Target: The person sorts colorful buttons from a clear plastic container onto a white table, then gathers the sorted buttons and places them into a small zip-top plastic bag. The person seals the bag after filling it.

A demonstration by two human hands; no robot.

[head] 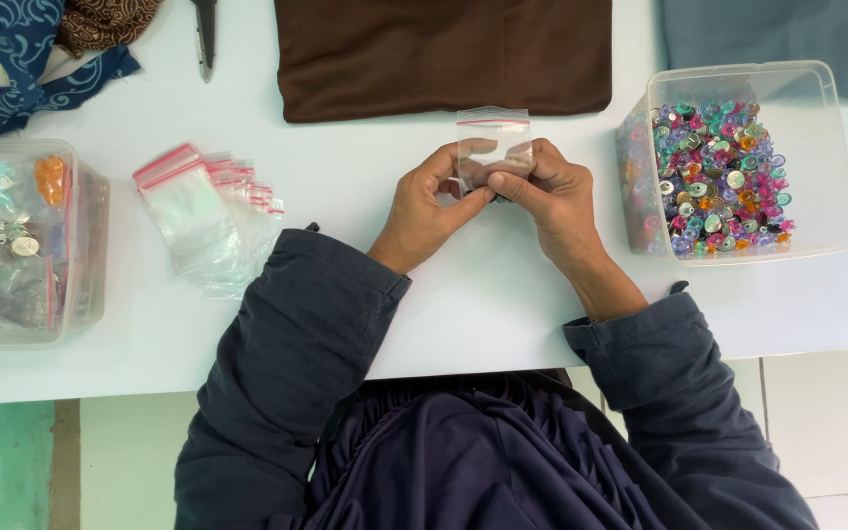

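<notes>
Both hands [488, 191] pinch 1 small clear zip bag [494, 137] over the white table [503, 294].

A clear small bag [494, 142] with a red seal stripe was seen above a white bench [503, 294]. Brown cloth [442, 54] lay plain; another cloth [12, 59] was patterned blue and white. Buttons [718, 177] were pink, purple, teal and orange. Sleeves [296, 334] were dark navy.
</notes>
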